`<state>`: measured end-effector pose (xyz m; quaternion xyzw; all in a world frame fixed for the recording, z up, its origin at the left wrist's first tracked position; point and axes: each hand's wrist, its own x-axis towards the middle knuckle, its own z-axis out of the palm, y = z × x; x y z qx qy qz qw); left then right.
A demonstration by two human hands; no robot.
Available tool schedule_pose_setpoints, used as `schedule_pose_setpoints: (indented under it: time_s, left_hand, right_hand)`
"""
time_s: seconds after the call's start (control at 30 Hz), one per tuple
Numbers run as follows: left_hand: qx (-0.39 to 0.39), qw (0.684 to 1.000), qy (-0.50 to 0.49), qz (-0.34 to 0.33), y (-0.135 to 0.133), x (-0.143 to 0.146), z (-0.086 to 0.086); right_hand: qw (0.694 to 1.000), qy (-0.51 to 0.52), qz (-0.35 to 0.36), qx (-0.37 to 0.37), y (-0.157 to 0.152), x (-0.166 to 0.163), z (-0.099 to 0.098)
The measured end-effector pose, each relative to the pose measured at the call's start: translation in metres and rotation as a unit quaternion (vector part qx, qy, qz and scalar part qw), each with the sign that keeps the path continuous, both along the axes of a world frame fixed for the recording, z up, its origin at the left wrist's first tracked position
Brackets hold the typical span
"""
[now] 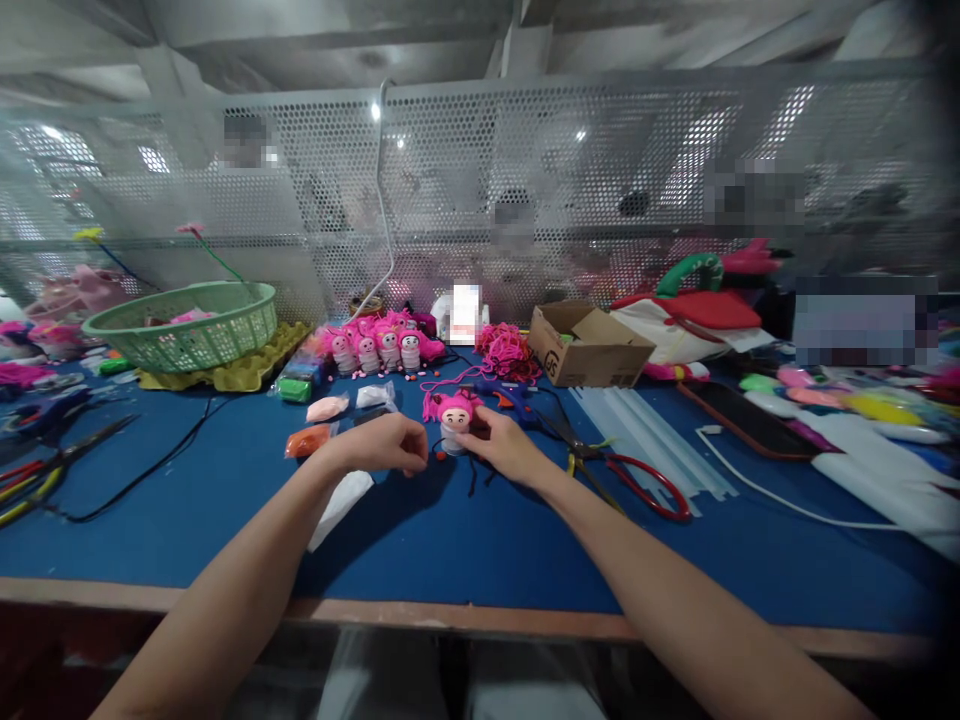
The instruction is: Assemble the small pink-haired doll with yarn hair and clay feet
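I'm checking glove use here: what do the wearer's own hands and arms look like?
The left hand and right hand are ungloved. The left forearm and right forearm are bare, with no sleeve, watch or bracelet visible. Any rings are too small to tell.

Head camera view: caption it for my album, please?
Right hand holds a pink-haired doll at a blue table, left hand alongside.

1. Dim, cool-grey light; small bright glints dot the perforated screen.
2. Just in front of the screen, a white rectangle looks washed out.
3. Below the screen, soft shadow under the left hand darkens the blue tabletop.
4. Pixelated patches overlay the screen; its ends stretch and blur, the right blackening.
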<state>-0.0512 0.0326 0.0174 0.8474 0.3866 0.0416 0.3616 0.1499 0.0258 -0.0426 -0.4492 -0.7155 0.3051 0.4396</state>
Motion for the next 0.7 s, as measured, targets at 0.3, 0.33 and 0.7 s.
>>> schedule_pose_setpoints:
  time_s: [0.3, 0.33, 0.7]
  left_hand:
    - [-0.006, 1.000, -0.018, -0.015, -0.003, 0.004, 0.000]
    - [-0.012, 1.000, -0.024, -0.015, -0.002, 0.004, -0.001]
    - [-0.044, 0.982, -0.184, 0.011, -0.009, 0.011, -0.004]
  right_hand:
    - [1.000, -0.029, -0.002, 0.006, 0.000, 0.001, 0.001]
    - [0.999, -0.032, -0.002, 0.008, 0.001, 0.001, 0.001]
    - [0.997, 0.006, -0.021, -0.070, -0.033, 0.005, 0.030]
